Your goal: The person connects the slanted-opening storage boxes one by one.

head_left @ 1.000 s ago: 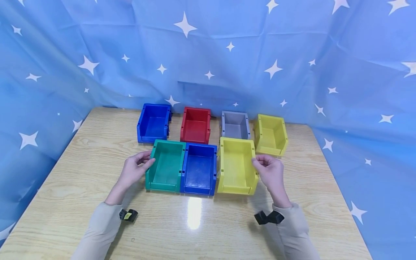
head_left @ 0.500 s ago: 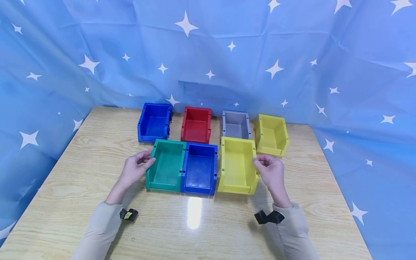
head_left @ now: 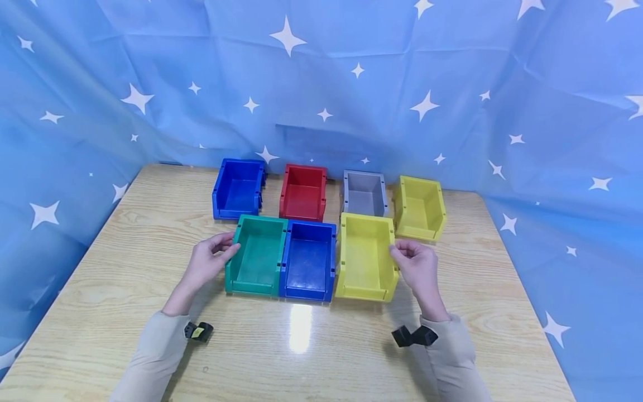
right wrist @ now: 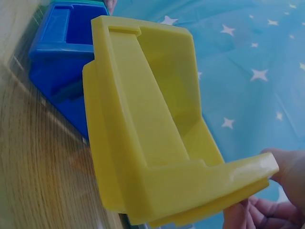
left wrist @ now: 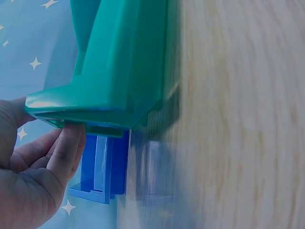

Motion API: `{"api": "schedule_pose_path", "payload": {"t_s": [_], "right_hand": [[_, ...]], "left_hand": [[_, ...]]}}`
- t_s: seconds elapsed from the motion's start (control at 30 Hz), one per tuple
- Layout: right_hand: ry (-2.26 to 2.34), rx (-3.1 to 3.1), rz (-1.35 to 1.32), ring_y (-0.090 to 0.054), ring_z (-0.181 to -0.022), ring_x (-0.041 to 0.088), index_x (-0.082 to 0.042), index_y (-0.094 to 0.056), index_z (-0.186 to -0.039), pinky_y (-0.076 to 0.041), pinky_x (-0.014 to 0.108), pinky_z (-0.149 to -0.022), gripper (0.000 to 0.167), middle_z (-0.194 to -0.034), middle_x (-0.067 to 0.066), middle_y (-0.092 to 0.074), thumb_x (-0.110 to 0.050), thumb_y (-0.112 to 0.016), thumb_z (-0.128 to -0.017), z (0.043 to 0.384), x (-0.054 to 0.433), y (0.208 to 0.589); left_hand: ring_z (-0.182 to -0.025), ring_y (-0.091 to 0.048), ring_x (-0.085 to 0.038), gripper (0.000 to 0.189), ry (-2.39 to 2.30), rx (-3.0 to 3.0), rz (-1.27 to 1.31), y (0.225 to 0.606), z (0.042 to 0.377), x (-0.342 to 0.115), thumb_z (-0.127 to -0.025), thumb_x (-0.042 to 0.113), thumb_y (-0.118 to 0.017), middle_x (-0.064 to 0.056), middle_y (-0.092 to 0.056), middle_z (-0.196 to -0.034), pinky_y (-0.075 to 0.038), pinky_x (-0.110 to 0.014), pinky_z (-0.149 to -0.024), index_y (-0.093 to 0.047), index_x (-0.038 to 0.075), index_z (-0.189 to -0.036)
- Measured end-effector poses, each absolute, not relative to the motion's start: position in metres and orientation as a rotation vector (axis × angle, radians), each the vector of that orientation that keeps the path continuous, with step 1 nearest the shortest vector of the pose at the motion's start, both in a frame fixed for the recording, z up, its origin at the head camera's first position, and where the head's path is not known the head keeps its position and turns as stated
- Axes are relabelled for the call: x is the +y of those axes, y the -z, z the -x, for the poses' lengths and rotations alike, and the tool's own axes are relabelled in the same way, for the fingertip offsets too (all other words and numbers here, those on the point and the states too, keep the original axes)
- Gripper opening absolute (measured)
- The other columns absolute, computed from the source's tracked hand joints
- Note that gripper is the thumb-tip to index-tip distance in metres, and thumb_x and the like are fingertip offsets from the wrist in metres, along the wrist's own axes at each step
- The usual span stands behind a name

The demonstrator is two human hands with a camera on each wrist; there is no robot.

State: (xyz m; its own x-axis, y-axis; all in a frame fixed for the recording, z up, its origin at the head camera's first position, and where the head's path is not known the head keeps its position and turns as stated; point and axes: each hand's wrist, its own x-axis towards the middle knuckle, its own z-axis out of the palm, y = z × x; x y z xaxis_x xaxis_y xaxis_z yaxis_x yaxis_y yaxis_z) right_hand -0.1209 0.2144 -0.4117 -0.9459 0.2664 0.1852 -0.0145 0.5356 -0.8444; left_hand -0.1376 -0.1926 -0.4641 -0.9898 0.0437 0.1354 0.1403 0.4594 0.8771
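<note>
- Green bin [head_left: 258,254] is being pinched at its left wall by the left hand [head_left: 208,259]: the rim is being caught between the thumb on the inner side and fingertips on the outer.
- Large yellow bin [head_left: 364,257] is being pinched likewise at its right wall by the right hand [head_left: 419,265]; whether its base is being borne by the table cannot be told.
- Large blue bin [head_left: 307,257] is being flanked by these two — its left side is being met by the green bin, while a narrow gap is being left towards the large yellow bin.
- Behind them, a second row is being formed, from left to right, by a small blue bin [head_left: 238,192], a red bin [head_left: 303,194], a grey bin [head_left: 364,192] and a small yellow bin [head_left: 421,209]; in the head view, the grey bin's front is being hidden by the large yellow bin.
- Light is being reflected by the wooden table [head_left: 326,368] — as a bright patch in front of the large blue bin.
- Pale sleeves [head_left: 156,357] are being worn on both arms, and a small black device [head_left: 416,336] is being carried at each wrist.
- Beyond the table's far edge, the background is being filled by a blue cloth [head_left: 321,67] patterned with white stars.
</note>
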Motion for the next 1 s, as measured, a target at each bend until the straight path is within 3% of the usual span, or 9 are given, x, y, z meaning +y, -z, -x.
{"api": "schedule_pose_path", "payload": {"t_s": [0.2,0.4,0.6,0.7,0.8,0.9,1.0], "right_hand": [[-1.435,-2.525,0.224,-0.051,-0.049,0.000,0.010,-0.068,-0.084,-0.045,0.016,-0.044,0.012,-0.064,0.008,-0.064,-0.002,-0.067,-0.081,0.120,0.216,0.410],[-1.601,-2.528,0.275,-0.053,-0.050,0.003,0.013,-0.065,-0.090,-0.049,0.019,-0.048,0.018,-0.062,-0.002,-0.060,-0.004,-0.065,-0.086,0.117,0.218,0.410],[-1.378,-2.491,0.113,-0.057,-0.057,0.003,0.010,-0.066,-0.093,-0.050,0.014,-0.053,0.017,-0.072,0.012,-0.066,-0.006,-0.066,-0.086,0.116,0.219,0.407],[-1.157,-2.370,-0.112,-0.062,-0.072,0.016,0.010,-0.065,-0.097,-0.053,0.022,-0.063,0.017,-0.085,0.020,-0.066,0.000,-0.067,-0.083,0.116,0.211,0.403],[-1.048,-2.321,-0.392,-0.059,-0.098,0.034,0.012,-0.059,-0.111,-0.050,0.040,-0.084,0.032,-0.107,0.026,-0.062,0.000,-0.066,-0.082,0.116,0.194,0.398],[-0.968,-2.430,-0.626,-0.042,-0.124,0.039,0.010,-0.048,-0.128,-0.035,0.051,-0.102,0.048,-0.134,0.026,-0.046,-0.016,-0.060,-0.090,0.117,0.173,0.394],[-0.849,-2.646,-0.734,-0.017,-0.140,0.032,0.005,-0.031,-0.142,-0.018,0.050,-0.112,0.064,-0.151,0.019,-0.022,-0.038,-0.047,-0.097,0.118,0.154,0.393]], "left_hand": [[-0.086,-0.059,-0.019,0.031,1.565,-2.595,0.166,0.464,0.138,-0.192,-0.089,0.006,-0.064,-0.020,-0.066,-0.094,-0.049,-0.014,-0.073,-0.060,-0.011,-0.115],[-0.087,-0.059,-0.022,0.030,1.556,-2.595,0.174,0.464,0.138,-0.192,-0.089,0.006,-0.064,-0.020,-0.066,-0.094,-0.049,-0.015,-0.073,-0.060,-0.011,-0.114],[-0.086,-0.059,-0.021,0.031,1.553,-2.597,0.180,0.465,0.138,-0.191,-0.089,0.006,-0.064,-0.020,-0.066,-0.094,-0.049,-0.016,-0.074,-0.060,-0.011,-0.114],[-0.085,-0.059,-0.018,0.031,1.553,-2.594,0.185,0.464,0.138,-0.191,-0.089,0.006,-0.064,-0.020,-0.066,-0.094,-0.049,-0.014,-0.075,-0.060,-0.011,-0.114],[-0.084,-0.059,-0.016,0.031,1.550,-2.591,0.181,0.464,0.138,-0.192,-0.088,0.006,-0.064,-0.020,-0.066,-0.094,-0.048,-0.012,-0.074,-0.061,-0.011,-0.114],[-0.084,-0.059,-0.015,0.031,1.547,-2.593,0.176,0.465,0.138,-0.192,-0.089,0.006,-0.064,-0.020,-0.066,-0.094,-0.048,-0.012,-0.074,-0.060,-0.011,-0.114],[-0.085,-0.059,-0.017,0.031,1.547,-2.600,0.177,0.465,0.138,-0.192,-0.089,0.007,-0.064,-0.020,-0.066,-0.094,-0.048,-0.013,-0.074,-0.060,-0.011,-0.114]]}}
